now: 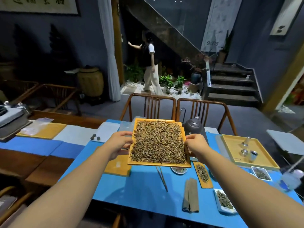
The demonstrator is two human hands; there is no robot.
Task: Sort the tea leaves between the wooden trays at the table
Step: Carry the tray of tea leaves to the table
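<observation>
A square wooden tray (159, 165) is lifted above the blue table, covered with a thick layer of brown tea leaves (158, 142). My left hand (119, 143) grips its left edge and my right hand (196, 145) grips its right edge. Under the tray's left side lies a flat wooden board (117, 167). A narrow wooden tray (202, 174) holding a small pile of leaves lies to the right below the held tray. A large wooden tray (236, 155) with metal cups stands at the far right.
Tweezers (162, 178) and a folded brown cloth (190, 195) lie on the blue mat (139, 191). Two white dishes (224, 201) (261, 173) hold leaves at the right. A dark kettle (193, 125) and two chairs (151, 104) stand behind. A person walks at the back.
</observation>
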